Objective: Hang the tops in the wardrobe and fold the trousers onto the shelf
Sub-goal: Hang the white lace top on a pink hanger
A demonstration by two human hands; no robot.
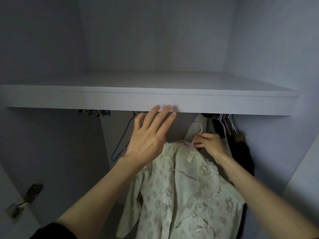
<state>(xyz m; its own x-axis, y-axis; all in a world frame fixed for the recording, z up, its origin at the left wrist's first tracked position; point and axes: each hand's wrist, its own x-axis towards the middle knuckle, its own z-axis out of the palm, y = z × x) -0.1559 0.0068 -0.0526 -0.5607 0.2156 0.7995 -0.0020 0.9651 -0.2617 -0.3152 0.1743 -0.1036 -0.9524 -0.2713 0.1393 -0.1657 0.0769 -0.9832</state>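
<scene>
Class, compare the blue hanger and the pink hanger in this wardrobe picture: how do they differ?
The blue hanger is bare; the pink hanger carries a cream lace top. The blue hanger hangs untouched at the left; the pink hanger is pinched by the right hand. Both are thin hangers below the shelf.

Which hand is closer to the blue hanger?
The left hand. It is raised with straight fingers just to the right of the blue hanger, under the shelf. The right hand is farther right, pinching the pink hanger that carries the lace top.
</scene>
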